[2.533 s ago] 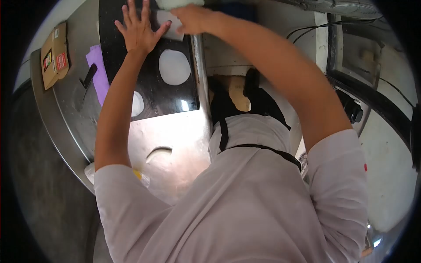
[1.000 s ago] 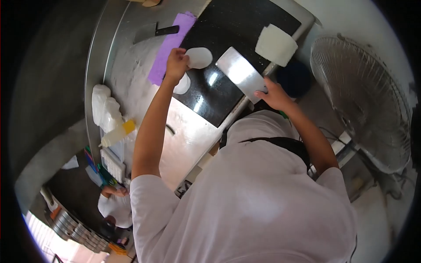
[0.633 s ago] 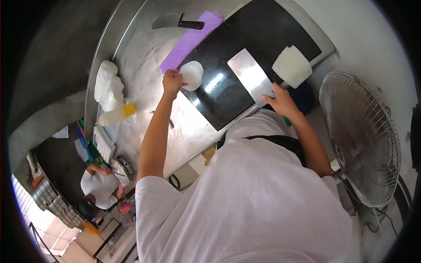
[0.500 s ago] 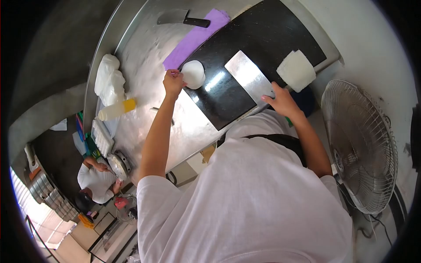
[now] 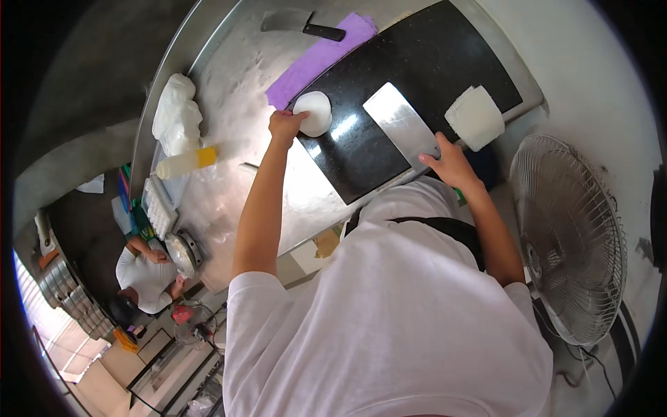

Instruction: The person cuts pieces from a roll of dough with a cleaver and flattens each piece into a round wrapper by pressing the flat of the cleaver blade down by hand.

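My left hand (image 5: 286, 125) pinches the near edge of a round white sheet (image 5: 313, 114) at the left edge of the black board (image 5: 417, 55). The sheets there overlap as a small stack. My right hand (image 5: 448, 164) grips the near end of a broad, shiny metal blade (image 5: 399, 121), which lies flat over the board. To its right a white, squarish cloth-like pad (image 5: 475, 118) sits at the board's edge. A folded purple cloth (image 5: 316, 61) runs along the board's far left side, with the black handle of a cleaver (image 5: 324, 32) resting on it.
On the steel counter (image 5: 229, 90) at the left are a white plastic bag (image 5: 176, 115), a bottle with a yellow part (image 5: 186, 162) and a white tray (image 5: 159, 207). A co-worker (image 5: 144, 274) is at the lower left beside a round appliance. A large fan (image 5: 570, 240) stands at the right.
The view has turned and shifted since the earliest frame. My left hand, spread flat earlier, now pinches a round sheet at the stack on the board's left edge. The blade remains in my right hand.
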Action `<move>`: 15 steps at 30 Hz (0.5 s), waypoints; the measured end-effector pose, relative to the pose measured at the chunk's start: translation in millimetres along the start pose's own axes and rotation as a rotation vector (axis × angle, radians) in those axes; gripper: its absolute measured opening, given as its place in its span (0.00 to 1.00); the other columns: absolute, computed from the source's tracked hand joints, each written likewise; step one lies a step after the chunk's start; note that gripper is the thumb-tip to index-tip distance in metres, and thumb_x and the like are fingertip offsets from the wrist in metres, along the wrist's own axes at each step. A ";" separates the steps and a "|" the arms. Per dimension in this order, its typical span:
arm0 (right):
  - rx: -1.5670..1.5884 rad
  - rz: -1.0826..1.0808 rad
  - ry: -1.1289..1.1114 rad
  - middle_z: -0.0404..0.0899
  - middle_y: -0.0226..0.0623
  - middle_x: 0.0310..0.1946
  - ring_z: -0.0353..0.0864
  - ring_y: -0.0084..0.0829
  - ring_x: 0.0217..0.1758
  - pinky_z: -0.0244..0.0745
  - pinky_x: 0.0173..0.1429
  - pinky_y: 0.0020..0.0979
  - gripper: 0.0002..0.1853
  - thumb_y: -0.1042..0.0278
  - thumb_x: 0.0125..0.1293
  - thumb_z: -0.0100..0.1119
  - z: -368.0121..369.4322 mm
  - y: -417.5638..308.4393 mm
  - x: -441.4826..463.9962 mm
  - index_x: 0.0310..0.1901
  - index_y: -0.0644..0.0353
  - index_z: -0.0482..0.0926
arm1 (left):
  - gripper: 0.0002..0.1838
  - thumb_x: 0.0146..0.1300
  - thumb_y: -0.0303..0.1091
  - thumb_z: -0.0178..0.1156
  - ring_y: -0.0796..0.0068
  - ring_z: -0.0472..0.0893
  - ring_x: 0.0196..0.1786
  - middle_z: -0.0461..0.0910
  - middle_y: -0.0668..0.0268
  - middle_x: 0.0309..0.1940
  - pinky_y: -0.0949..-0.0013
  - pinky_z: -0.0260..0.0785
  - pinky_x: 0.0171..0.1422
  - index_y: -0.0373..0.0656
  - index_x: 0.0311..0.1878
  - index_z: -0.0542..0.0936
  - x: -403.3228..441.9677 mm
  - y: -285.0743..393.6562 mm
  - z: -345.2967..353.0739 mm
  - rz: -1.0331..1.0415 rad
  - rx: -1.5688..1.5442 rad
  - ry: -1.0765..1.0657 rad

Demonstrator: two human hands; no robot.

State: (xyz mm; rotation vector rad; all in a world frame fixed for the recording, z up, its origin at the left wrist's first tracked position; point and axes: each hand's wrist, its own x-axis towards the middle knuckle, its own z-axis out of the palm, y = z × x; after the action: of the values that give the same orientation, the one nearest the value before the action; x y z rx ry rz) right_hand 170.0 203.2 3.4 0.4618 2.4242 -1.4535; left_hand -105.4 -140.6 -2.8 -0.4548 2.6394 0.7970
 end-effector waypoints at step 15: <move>-0.035 0.039 0.140 0.82 0.65 0.49 0.80 0.66 0.58 0.75 0.58 0.53 0.24 0.60 0.68 0.69 40.8 -4.3 -28.6 0.54 0.67 0.70 | 0.24 0.45 0.41 0.79 0.60 0.87 0.40 0.87 0.53 0.37 0.61 0.80 0.47 0.36 0.42 0.83 -7.2 0.3 -0.1 0.170 -0.139 0.071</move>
State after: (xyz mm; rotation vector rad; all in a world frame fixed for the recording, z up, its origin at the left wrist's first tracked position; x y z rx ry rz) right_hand 197.2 161.5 -0.6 0.6181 2.5284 -1.4046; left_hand -99.2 -139.0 0.3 -0.3015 2.7263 1.0397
